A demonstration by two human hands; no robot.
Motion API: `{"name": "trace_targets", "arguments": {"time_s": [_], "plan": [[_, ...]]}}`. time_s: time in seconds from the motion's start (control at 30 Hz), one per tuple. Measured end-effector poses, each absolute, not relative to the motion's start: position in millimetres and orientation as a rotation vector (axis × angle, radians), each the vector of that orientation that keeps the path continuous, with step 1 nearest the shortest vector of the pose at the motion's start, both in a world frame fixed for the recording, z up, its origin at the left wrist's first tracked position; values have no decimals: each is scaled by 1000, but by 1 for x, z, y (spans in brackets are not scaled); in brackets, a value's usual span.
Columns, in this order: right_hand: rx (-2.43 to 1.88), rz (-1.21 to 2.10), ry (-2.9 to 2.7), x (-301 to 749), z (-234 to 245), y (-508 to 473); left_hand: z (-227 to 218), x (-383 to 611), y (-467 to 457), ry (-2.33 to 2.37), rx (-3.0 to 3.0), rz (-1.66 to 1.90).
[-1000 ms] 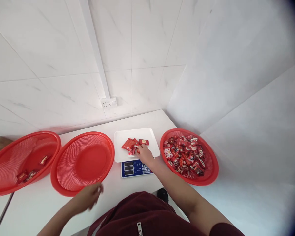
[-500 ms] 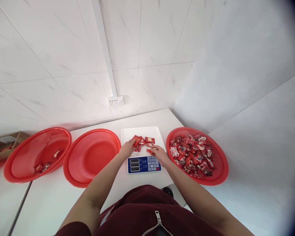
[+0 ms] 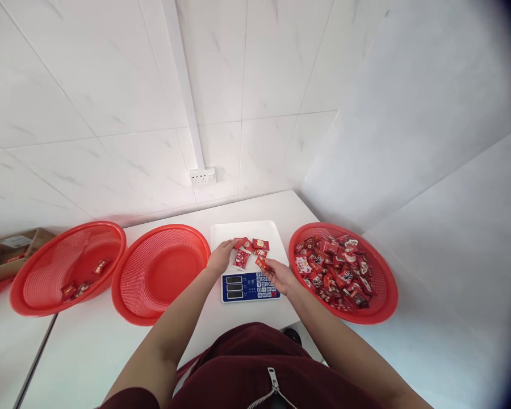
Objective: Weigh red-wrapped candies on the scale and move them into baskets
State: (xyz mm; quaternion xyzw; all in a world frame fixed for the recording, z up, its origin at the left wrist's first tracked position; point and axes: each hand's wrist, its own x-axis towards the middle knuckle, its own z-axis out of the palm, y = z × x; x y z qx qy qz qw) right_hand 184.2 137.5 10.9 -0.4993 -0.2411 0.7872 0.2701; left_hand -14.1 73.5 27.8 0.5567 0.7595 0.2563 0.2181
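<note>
A white electronic scale (image 3: 221, 232) with a blue keypad panel lies in front of me, and several red wrapped candies (image 3: 241, 259) rest on its pan. My left hand (image 3: 222, 257) is over the pan's left side, its fingers closed on the edge of a red candy (image 3: 241, 243) at the back of the group. Between thumb and fingers, my right hand (image 3: 279, 275) pinches a small orange-red candy (image 3: 261, 262) just above the pan's front edge. The left thumb is mostly hidden.
Right of the scale stands a red basket (image 3: 385, 309) heaped with wrapped candies. On the left are a red mesh basket (image 3: 162, 271) and another basket (image 3: 38, 278) holding a few candies. Farther left sits a cardboard box (image 3: 42, 238). A tiled wall (image 3: 272, 147) borders the table's back.
My left hand has drawn slightly left and lowered its candy among the others, which are more spread out. The candy in my right hand has turned and shows more of its face.
</note>
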Motion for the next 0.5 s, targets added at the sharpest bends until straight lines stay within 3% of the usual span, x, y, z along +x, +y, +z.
{"name": "trace_targets", "arguments": {"time_s": [0.23,0.5], "plan": [[-1288,2098,-573,199,16,134,72,-52,3,2394,1009,1031],[-1267,2151,-567,202,13,118,82,-92,-76,2675,654,867]]}}
